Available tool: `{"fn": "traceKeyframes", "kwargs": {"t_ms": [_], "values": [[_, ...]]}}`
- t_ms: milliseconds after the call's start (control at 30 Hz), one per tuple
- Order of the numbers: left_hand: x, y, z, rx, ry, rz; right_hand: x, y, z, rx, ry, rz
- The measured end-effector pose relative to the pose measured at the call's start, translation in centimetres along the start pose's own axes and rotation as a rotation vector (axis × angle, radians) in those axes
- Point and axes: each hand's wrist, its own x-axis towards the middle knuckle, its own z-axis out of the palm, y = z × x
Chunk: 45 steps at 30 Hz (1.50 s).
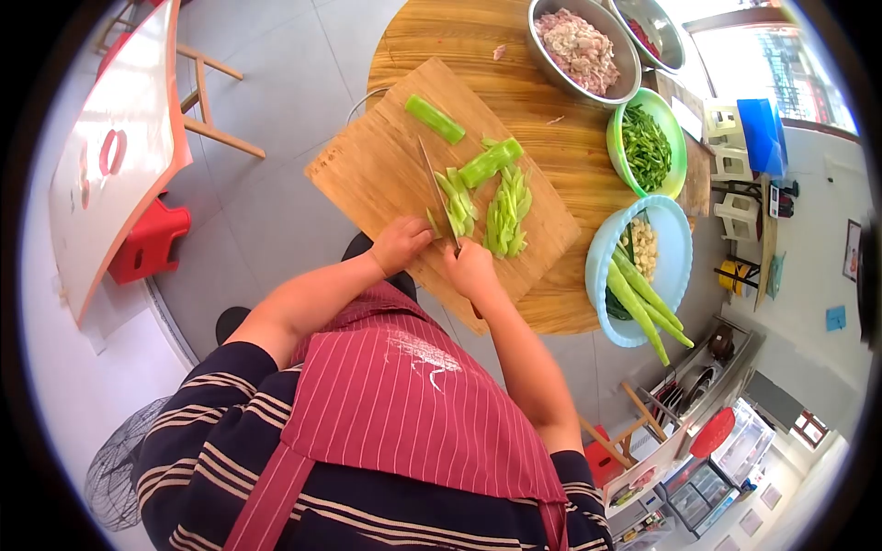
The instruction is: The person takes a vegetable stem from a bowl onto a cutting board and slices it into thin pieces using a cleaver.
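Observation:
My right hand [470,268] is wrapped round the handle of a kitchen knife [434,188], whose blade points away from me over the wooden cutting board [367,156]. Left of the blade, my left hand [402,241] has its fingers curled at a small strip of green vegetable [431,219]; most of what lies under the fingertips is hidden. Cut green slices [457,204] rest just right of the blade, with a larger pile of slices [507,213] beside them. One thick green chunk [491,163] touches these piles, and another chunk [435,119] lies farther up the board.
On the round wooden table [441,32] stand a steel bowl of minced meat [579,50], another steel bowl [657,28], a green basin of chopped greens [648,147] and a blue basin [680,239] with long green vegetables [643,298] and garlic-like pieces. A red stool [152,239] is at left.

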Motion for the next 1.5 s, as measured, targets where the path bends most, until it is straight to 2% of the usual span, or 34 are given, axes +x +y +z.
{"fn": "traceKeyframes", "kwargs": {"t_ms": [133, 233, 333, 400, 467, 500, 633, 833, 900, 1133, 1433, 1500], "values": [[-0.8, 0.1, 0.6, 0.012, -0.043, -0.068, -2.9, -0.5, -0.5, -0.007, -0.031, 0.026], [-0.4, 0.1, 0.3, 0.029, 0.007, -0.028, -2.9, -1.4, 0.3, -0.123, -0.084, 0.071], [-0.1, 0.0, 0.1, 0.046, 0.023, -0.012, -0.6, -1.0, 1.1, -0.074, 0.005, 0.055], [-0.3, 0.0, 0.0, 0.006, -0.038, -0.052, 0.3, -0.7, 0.9, 0.021, 0.023, -0.037], [-0.3, -0.1, 0.1, 0.001, -0.027, -0.047, -0.1, -1.0, 0.1, 0.035, 0.025, 0.005], [-0.4, 0.2, 0.1, -0.012, -0.022, -0.048, -0.8, -1.4, -0.3, 0.049, 0.018, 0.056], [-0.2, 0.2, 0.1, 0.020, 0.035, -0.021, -2.7, -1.1, -0.2, -0.073, -0.101, 0.028], [-0.2, 0.1, -0.1, 0.002, -0.059, -0.048, 0.1, -0.5, 1.2, 0.048, 0.031, -0.033], [-0.2, -0.4, 0.0, -0.036, -0.026, 0.007, 0.4, -1.2, 0.3, 0.088, 0.093, 0.055], [-0.1, 0.1, -0.3, -0.011, -0.037, -0.020, -3.2, -1.3, -0.7, 0.003, -0.086, 0.052], [0.5, 0.2, -0.3, 0.005, -0.082, 0.002, 0.2, 0.5, 0.9, 0.062, 0.002, 0.019], [1.1, 0.7, 0.5, -0.107, -0.111, 0.057, -0.7, 1.7, 0.5, 0.122, 0.057, 0.076]]}}
